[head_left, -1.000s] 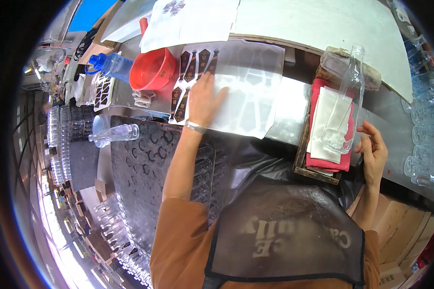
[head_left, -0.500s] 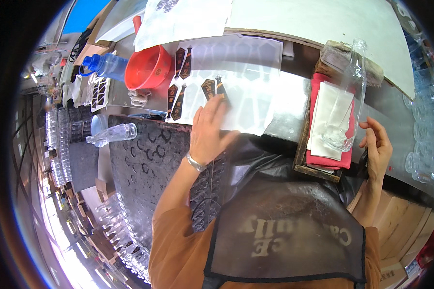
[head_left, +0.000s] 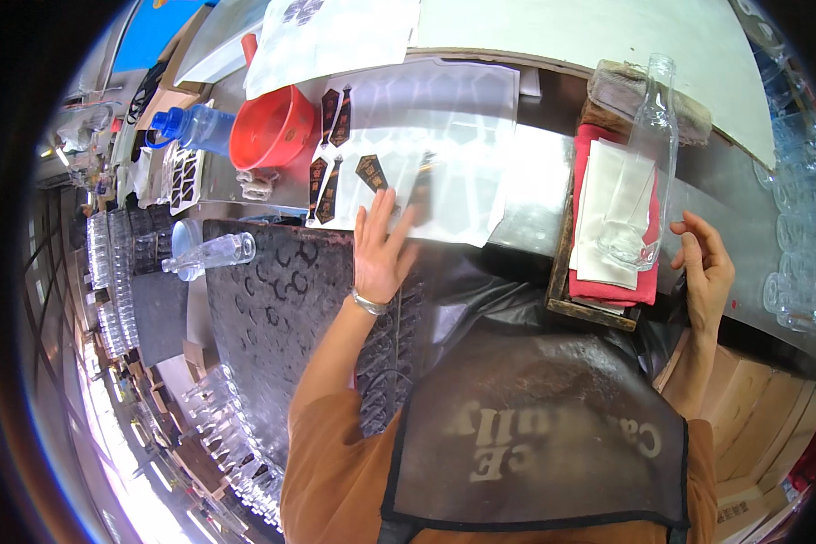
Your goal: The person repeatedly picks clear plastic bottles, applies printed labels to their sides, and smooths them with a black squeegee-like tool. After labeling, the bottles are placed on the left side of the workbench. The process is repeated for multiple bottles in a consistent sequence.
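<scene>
My left hand (head_left: 381,249) hovers over the near edge of a white backing sheet (head_left: 453,127) that carries a few dark, tie-shaped labels (head_left: 340,118). A blurred dark label (head_left: 422,186) hangs at its fingertips, lifted off the sheet. My right hand (head_left: 707,267) is open with curled fingers, just right of a clear glass bottle (head_left: 648,163). The bottle lies on a white cloth (head_left: 598,227) over a red cloth (head_left: 616,288) in a wooden tray (head_left: 589,313). The hand does not touch the bottle.
A red bowl (head_left: 276,131) and a blue-capped plastic bottle (head_left: 195,127) stand at the back left. Another glass bottle (head_left: 208,256) lies on a dark patterned mat (head_left: 272,308). Rows of glass bottles (head_left: 109,263) line the left; more glassware (head_left: 798,199) sits at the right.
My left hand lay flat on the sheet, then lifted and drew back toward me with a dark label at its fingertips. The right hand stayed beside the bottle.
</scene>
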Available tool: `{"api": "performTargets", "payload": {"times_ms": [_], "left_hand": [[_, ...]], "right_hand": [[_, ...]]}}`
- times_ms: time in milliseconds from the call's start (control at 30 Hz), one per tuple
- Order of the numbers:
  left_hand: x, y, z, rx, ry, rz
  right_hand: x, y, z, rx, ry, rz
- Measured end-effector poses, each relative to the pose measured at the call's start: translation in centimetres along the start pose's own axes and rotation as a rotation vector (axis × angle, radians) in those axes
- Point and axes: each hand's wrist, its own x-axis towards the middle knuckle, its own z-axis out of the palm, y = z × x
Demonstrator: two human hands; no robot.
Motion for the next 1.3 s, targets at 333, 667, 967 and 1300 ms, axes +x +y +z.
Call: {"api": "performTargets", "payload": {"times_ms": [333, 667, 967, 1300], "left_hand": [[3.0, 4.6, -2.6, -0.246, 0.14, -0.063], [3.3, 4.2, -3.3, -0.576, -0.009, -0.37], [19.1, 14.9, -4.6, -1.177, 0.047, -0.108], [19.3, 21.1, -2.9, -0.422, 0.117, 0.529]], "right_hand": [[-0.6, -2.9, 0.7, 0.054, -0.071, -0.082], [-0.7, -4.2, 1.1, -0.105, -0.212, -0.216], [-0.8, -3.6, 1.6, -0.332, -0.191, -0.369], [3.1, -5.3, -0.9, 0.04, -0.263, -0.118]]}}
